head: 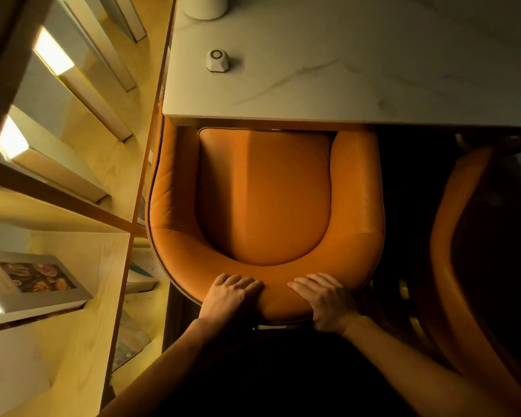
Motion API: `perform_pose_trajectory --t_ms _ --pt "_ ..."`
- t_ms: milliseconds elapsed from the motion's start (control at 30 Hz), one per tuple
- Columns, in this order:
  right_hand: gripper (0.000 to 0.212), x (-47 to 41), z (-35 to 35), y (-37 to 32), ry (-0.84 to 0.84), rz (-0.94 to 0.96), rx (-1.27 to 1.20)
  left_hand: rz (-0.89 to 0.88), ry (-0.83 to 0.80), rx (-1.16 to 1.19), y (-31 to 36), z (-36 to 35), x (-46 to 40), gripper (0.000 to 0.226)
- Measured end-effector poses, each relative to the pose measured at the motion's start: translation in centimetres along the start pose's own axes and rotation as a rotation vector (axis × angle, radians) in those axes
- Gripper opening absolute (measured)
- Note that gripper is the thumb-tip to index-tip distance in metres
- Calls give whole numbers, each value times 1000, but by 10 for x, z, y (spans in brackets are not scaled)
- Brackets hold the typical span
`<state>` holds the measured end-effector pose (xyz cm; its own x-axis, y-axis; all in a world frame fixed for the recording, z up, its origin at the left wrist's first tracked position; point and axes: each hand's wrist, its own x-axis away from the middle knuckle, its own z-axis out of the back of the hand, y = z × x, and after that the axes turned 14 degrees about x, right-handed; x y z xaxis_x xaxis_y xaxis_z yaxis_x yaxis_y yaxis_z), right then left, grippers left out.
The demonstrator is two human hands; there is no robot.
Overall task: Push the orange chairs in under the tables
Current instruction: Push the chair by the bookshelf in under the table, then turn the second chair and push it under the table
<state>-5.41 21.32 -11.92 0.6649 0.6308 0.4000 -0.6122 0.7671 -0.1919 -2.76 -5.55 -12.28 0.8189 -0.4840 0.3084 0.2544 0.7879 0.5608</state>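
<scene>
Currently your left hand (pixel 230 293) and right hand (pixel 325 302) each form a grip clamped on the top of the orange chair (pixel 265 194) backrest, fingers draped forward over the padded rim, thumbs seemingly behind it. That paired hold, one hand either side of the curve's middle, looks chosen so the push runs straight and the chair does not swivel. Ahead of the grip, the seat front already sits under the edge of the bench (pixel 343 70); most of the seat is still exposed.

Left of the grip, a shelf unit (pixel 82 266) with a boxed item stands close beside the armrest. Right of it, a second orange chair (pixel 469 236) sits near. On the bench: a small white device (pixel 217 60).
</scene>
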Motion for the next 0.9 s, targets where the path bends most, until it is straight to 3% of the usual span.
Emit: perform_pose_trajectory --t_ms 333,500,700,900 --pt "86 -8 5 0 -177 -32 25 57 -85 -22 4 5 -5 68" --pt "93 -13 14 -6 -263 -64 40 86 -157 -49 4 6 -5 86" --pt "90 -4 15 -21 -124 -153 68 121 -120 -65 12 10 2 92" --pt "69 44 0 -45 196 -319 -270 126 -180 -86 27 24 -3 74"
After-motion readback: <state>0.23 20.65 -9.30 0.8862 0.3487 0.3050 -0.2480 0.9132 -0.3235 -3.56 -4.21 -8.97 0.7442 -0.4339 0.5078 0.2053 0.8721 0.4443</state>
